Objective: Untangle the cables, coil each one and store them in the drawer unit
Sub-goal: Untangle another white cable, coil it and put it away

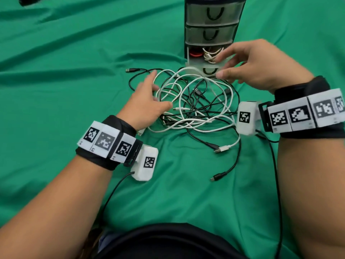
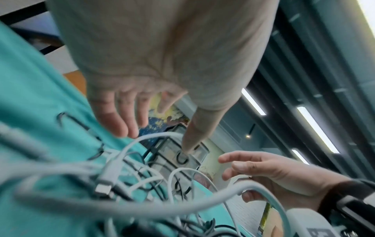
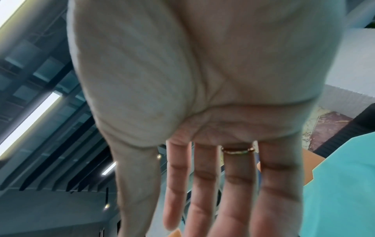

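Observation:
A tangle of white and black cables (image 1: 196, 105) lies on the green cloth (image 1: 74, 71) in front of a small drawer unit (image 1: 212, 27). Its bottom drawer (image 1: 207, 67) is pulled out and holds a coiled white cable (image 1: 210, 55) and a red one (image 1: 195, 54). My left hand (image 1: 149, 101) hovers over the tangle's left side with relaxed fingers (image 2: 119, 123), holding nothing. My right hand (image 1: 248, 62) is spread above the open drawer's right corner, fingers (image 3: 205, 189) straight and empty. In the left wrist view the cables (image 2: 125, 184) lie blurred close below.
Two upper drawers (image 1: 213, 14) of the unit are closed. Loose plug ends (image 1: 220, 148) trail toward me on the cloth. A black wire (image 1: 276, 165) runs from my right wrist camera along the right side. A dark object (image 1: 28, 0) sits at the far left corner.

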The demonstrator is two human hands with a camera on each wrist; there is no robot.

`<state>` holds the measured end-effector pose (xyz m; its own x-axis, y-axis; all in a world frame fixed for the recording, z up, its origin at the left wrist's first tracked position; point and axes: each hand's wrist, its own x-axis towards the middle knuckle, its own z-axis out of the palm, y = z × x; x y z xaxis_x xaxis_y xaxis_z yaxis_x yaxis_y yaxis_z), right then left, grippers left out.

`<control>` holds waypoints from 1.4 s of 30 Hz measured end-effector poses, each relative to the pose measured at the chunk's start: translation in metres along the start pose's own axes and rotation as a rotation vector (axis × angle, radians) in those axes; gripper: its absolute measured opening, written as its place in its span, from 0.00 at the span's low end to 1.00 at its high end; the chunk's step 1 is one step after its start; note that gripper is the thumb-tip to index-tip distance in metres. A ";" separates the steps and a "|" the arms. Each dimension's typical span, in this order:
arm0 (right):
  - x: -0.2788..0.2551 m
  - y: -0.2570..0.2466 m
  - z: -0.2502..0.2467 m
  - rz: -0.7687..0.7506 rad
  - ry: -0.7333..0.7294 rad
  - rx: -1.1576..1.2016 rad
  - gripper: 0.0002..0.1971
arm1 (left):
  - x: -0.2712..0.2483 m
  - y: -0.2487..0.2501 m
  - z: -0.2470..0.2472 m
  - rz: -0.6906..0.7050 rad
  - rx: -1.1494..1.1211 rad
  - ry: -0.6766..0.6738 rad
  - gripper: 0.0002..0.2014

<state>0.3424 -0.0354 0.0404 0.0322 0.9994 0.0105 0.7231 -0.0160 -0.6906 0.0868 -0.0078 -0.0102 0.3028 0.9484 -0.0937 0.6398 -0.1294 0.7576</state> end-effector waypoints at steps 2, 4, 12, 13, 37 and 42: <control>0.000 0.002 -0.003 0.026 0.015 0.004 0.12 | -0.007 0.011 -0.004 0.141 0.074 0.165 0.36; -0.001 0.003 -0.006 0.035 0.038 0.025 0.10 | -0.018 0.029 -0.005 0.335 0.091 0.257 0.22; -0.007 -0.004 -0.008 0.005 0.027 0.052 0.09 | -0.031 0.053 0.059 0.341 0.450 -0.376 0.11; -0.008 -0.006 -0.008 -0.002 0.011 0.042 0.10 | -0.029 0.053 0.062 0.324 0.514 -0.392 0.14; -0.013 -0.026 -0.005 -0.148 -0.107 0.117 0.24 | -0.007 0.068 0.032 0.433 0.054 0.087 0.08; -0.018 -0.028 -0.010 -0.174 -0.131 0.087 0.21 | -0.003 0.065 0.023 0.403 -0.035 0.164 0.08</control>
<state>0.3286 -0.0534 0.0673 -0.1819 0.9823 0.0453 0.6473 0.1543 -0.7465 0.1436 -0.0261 0.0251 0.4053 0.8578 0.3162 0.4681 -0.4918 0.7342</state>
